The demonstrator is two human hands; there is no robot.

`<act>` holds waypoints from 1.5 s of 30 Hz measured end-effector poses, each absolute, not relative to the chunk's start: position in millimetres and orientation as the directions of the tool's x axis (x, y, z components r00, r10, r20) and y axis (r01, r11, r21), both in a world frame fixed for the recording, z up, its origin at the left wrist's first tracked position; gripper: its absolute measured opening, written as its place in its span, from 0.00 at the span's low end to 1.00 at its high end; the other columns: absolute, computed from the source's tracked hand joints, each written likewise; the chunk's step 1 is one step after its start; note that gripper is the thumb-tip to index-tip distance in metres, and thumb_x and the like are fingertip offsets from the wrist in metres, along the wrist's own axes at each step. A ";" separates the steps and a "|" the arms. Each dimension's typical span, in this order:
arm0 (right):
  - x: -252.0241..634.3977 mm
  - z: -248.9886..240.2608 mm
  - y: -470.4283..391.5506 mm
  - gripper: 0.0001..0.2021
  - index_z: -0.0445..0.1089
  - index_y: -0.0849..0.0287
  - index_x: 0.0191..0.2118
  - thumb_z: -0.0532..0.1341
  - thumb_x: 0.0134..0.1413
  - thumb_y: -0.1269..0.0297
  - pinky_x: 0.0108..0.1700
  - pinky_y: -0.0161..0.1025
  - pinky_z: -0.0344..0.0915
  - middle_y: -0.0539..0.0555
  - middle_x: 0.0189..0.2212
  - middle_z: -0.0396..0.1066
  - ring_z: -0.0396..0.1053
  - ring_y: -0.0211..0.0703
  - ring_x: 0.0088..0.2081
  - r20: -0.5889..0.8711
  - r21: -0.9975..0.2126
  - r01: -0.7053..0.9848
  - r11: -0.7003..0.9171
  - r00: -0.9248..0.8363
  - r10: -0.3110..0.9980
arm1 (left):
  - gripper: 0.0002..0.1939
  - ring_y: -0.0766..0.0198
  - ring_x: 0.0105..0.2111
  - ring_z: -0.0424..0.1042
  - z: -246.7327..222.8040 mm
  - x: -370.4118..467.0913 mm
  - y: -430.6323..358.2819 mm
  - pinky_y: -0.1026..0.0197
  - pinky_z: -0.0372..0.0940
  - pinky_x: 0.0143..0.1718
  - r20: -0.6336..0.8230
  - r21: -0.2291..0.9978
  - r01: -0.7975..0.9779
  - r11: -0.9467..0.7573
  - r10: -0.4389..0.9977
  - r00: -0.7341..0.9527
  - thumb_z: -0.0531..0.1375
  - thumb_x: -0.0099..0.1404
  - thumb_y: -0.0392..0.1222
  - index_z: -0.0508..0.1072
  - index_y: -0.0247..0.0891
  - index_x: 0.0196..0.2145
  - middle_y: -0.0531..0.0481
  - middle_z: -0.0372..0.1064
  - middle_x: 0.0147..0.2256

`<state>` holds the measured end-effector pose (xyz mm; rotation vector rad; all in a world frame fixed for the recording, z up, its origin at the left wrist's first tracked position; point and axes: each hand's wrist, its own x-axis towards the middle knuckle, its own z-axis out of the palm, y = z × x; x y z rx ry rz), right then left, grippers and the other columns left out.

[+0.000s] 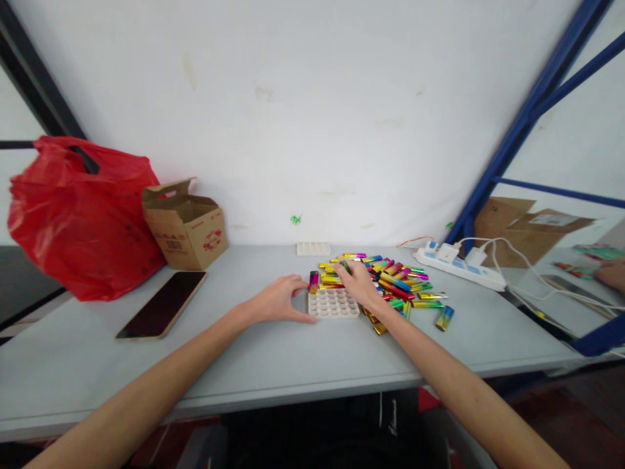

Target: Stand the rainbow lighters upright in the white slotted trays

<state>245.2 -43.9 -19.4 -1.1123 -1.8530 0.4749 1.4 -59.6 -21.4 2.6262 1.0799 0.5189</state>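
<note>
On one table [273,365], left fingers [303,318] parted beside one pitted tray [334,304], right fingers [343,277] seemingly pinching one tube [346,266].

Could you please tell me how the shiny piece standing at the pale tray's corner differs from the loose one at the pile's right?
The standing piece is upright at the corner of the tray; the loose piece lies on the table. The standing piece is purple and gold; the loose piece is mainly blue and yellow. Both are shiny and multicoloured.
</note>
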 end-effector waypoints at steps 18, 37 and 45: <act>242.5 -10.8 -58.3 0.20 0.64 0.55 0.29 0.54 0.72 0.50 0.34 0.37 0.60 0.50 0.24 0.74 0.71 0.42 0.28 0.459 -0.550 0.503 0.666 -0.484 0.745 | 0.34 0.56 0.34 0.69 -19.9 2.7 -60.9 0.58 0.60 0.36 0.230 0.344 0.640 -0.687 0.723 0.652 0.67 0.50 0.75 0.72 0.41 0.36 0.51 0.68 0.33; 237.9 -18.5 -55.2 0.13 0.67 0.57 0.36 0.58 0.72 0.56 0.35 0.37 0.58 0.52 0.30 0.77 0.72 0.43 0.32 0.449 -0.362 0.543 0.758 -0.610 0.652 | 0.34 0.56 0.35 0.68 -21.6 1.6 -60.3 0.59 0.59 0.34 0.197 0.367 0.659 -0.656 0.747 0.634 0.67 0.49 0.74 0.70 0.39 0.35 0.50 0.68 0.35; 232.2 -14.8 -58.1 0.19 0.71 0.58 0.35 0.57 0.71 0.49 0.33 0.37 0.55 0.55 0.32 0.75 0.70 0.43 0.33 0.429 -0.156 0.679 0.717 -0.607 0.669 | 0.34 0.58 0.33 0.67 -21.6 2.5 -59.6 0.60 0.57 0.33 0.211 0.348 0.655 -0.671 0.737 0.643 0.67 0.50 0.74 0.69 0.40 0.32 0.51 0.67 0.33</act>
